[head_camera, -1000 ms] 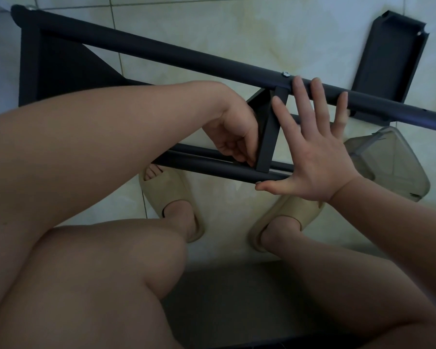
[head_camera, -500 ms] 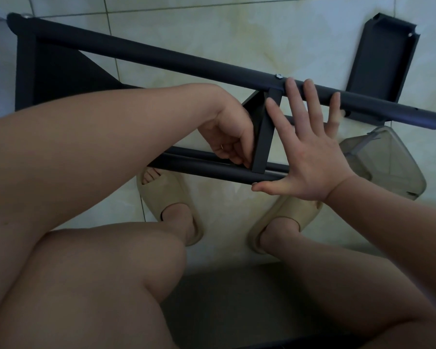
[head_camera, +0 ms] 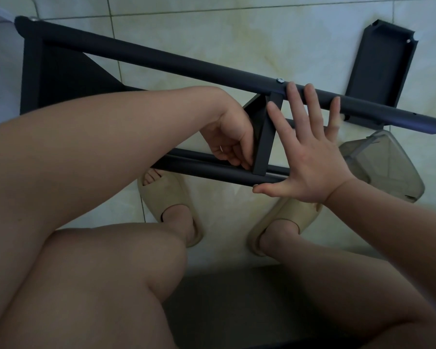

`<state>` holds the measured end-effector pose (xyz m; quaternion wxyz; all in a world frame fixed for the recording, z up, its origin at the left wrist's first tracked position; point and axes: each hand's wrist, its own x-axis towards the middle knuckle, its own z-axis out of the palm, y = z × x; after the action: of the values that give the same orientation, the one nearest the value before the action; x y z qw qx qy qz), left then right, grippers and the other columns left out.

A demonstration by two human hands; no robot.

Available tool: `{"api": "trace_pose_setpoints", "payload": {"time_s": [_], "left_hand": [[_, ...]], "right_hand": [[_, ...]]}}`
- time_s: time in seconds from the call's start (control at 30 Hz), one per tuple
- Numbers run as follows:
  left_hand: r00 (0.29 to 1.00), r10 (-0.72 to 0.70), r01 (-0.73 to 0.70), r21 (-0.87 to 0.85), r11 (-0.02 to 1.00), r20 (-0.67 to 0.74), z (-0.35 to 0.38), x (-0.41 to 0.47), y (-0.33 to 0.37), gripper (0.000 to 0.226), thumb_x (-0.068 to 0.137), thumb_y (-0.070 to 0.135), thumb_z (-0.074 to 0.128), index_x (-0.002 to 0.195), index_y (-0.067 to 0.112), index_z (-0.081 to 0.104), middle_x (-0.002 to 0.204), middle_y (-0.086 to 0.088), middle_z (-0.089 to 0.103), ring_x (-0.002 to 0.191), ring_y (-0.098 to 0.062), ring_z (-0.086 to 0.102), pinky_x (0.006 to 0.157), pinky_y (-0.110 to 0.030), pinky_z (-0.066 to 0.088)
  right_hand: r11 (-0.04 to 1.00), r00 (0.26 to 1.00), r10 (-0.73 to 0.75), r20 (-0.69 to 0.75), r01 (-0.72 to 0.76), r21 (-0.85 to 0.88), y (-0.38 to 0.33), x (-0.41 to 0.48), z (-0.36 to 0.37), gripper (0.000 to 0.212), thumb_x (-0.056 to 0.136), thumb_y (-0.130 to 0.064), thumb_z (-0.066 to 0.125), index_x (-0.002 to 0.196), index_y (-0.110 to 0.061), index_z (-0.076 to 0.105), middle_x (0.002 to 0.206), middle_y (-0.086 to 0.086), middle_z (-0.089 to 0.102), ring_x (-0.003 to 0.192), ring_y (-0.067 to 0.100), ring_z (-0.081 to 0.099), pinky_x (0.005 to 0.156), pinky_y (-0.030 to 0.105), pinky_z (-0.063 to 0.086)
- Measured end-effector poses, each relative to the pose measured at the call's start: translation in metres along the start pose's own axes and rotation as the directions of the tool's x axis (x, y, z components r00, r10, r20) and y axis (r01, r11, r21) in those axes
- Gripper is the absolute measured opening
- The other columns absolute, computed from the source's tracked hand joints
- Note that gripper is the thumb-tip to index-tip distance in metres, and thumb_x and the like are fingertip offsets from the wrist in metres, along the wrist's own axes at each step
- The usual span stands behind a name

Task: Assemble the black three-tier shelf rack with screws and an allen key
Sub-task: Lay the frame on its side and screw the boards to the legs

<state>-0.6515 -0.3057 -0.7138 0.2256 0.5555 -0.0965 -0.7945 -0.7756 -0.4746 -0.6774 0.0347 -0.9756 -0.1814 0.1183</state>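
Observation:
The black rack frame lies on its side on the tiled floor. Its upper pole (head_camera: 176,61) runs from top left to right, with a silver screw head (head_camera: 279,80) in it. A middle shelf panel (head_camera: 263,137) stands edge-on between this pole and the lower pole (head_camera: 207,170). My left hand (head_camera: 228,139) is curled at the panel's left side near the lower pole; what its fingertips hold is hidden. My right hand (head_camera: 310,152) lies flat with fingers spread against the panel's right side, thumb under the lower pole. An end shelf (head_camera: 58,76) is attached at the left.
A loose black shelf panel (head_camera: 378,64) lies on the floor at top right. A clear plastic container (head_camera: 388,167) sits right of my right hand. My feet in beige slippers (head_camera: 169,197) stand under the frame. A dark mat (head_camera: 237,298) lies at the bottom.
My view has shifted slightly, so the frame sits a little lower and to the left. Both hands stay in the same places on the middle panel.

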Motion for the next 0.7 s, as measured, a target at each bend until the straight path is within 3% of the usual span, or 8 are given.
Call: {"api": "trace_pose_setpoints", "payload": {"time_s": [0.17,0.4,0.7], "left_hand": [[0.999,0.029,-0.027,-0.075,0.997,0.017,0.0003,-0.0010,0.0008,0.011,0.092,0.008,0.060,0.096,0.014,0.069,0.079,0.004,0.071,0.076,-0.009,0.061,0.070,-0.021,0.045],[1.000,0.006,-0.006,0.009,1.000,0.001,0.0014,0.0010,0.0003,0.009,0.090,0.015,0.066,0.094,0.018,0.073,0.086,0.004,0.071,0.079,-0.010,0.062,0.072,-0.023,0.046],[0.999,0.041,-0.040,-0.053,0.998,0.022,0.0001,0.0006,-0.0004,0.012,0.090,0.011,0.063,0.099,0.015,0.071,0.086,0.004,0.072,0.080,-0.010,0.064,0.073,-0.023,0.046]], "right_hand": [[1.000,1.000,-0.001,0.004,0.001,-0.003,0.0000,-0.0001,-0.0005,0.130,0.069,-0.100,0.038,0.163,-0.015,0.009,0.168,0.023,0.002,0.154,0.047,-0.002,0.116,0.074,-0.003],[1.000,1.000,-0.001,0.005,0.001,-0.003,-0.0001,-0.0001,-0.0006,0.130,0.069,-0.100,0.037,0.163,-0.015,0.008,0.168,0.023,0.002,0.154,0.047,-0.002,0.116,0.074,-0.003],[1.000,1.000,0.003,0.008,-0.003,-0.001,0.0001,0.0000,-0.0007,0.131,0.068,-0.100,0.040,0.163,-0.015,0.008,0.168,0.023,0.001,0.154,0.047,-0.003,0.116,0.073,-0.004]]}}
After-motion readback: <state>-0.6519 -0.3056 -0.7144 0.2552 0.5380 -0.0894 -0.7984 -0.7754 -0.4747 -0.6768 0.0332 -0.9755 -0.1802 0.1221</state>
